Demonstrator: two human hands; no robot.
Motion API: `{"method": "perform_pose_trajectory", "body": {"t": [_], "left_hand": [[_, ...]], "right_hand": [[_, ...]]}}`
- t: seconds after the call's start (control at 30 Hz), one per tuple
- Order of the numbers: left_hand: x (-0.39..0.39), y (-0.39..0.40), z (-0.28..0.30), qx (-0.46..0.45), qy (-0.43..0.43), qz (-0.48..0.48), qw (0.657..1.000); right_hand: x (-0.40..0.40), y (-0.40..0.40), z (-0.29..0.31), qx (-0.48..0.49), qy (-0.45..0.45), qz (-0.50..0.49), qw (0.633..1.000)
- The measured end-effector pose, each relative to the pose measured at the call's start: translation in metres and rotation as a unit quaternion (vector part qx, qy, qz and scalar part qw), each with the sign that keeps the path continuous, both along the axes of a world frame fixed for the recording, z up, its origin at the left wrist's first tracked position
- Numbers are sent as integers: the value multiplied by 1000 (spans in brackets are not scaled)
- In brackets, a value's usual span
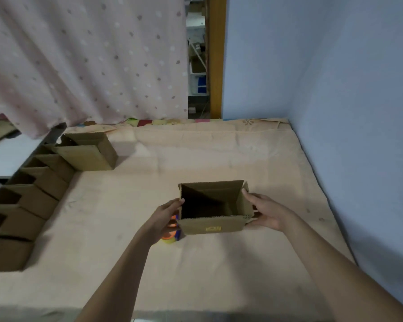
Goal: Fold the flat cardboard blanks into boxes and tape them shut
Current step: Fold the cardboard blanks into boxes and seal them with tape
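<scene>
— Pale blue wall (323,66) on the right, a dotted curtain (79,61) upper left, and a peach quilt (196,154) covering the whole work surface.

— Where is the box being worked on?

— Just below the middle of the frame. The open box (213,209) stands mouth-up, its long axis running left to right, held between both hands. The left hand (166,216) curls against its left wall, thumb at the rim; the right hand (264,213) grips the right end, fingers along the wall and thumb on the near corner. Each hand sits about equally close.

— And the tape?

— An orange tape roll (170,233) lies just beside the box's lower left corner, mostly hidden by the left wrist. That hand is nearer to it.

— Is the bottom taped?

— Too dark inside to tell. A row of finished boxes (33,194) runs along the left edge, the lowest cut off by the frame.
</scene>
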State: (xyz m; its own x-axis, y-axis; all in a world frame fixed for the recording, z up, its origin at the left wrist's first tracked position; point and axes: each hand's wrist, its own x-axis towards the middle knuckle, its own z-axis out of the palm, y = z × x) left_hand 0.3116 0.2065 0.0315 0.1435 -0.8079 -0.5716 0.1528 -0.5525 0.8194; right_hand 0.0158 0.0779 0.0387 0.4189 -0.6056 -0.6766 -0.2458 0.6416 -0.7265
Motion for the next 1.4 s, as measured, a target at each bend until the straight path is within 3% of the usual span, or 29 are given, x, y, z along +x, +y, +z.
{"method": "perform_pose_trajectory", "body": {"t": [0.53, 1.0, 1.23, 1.4], "left_hand": [[93, 129, 46, -45, -75, 107, 990], [323, 223, 55, -56, -70, 160, 983], [416, 191, 57, -30, -104, 167, 980], [458, 142, 47, -35, -161, 110, 980]], "right_hand": [[130, 91, 43, -45, -26, 68, 996], [372, 199, 41, -59, 1, 32, 998], [465, 196, 49, -57, 30, -11, 998], [526, 155, 37, -50, 62, -44, 996]]}}
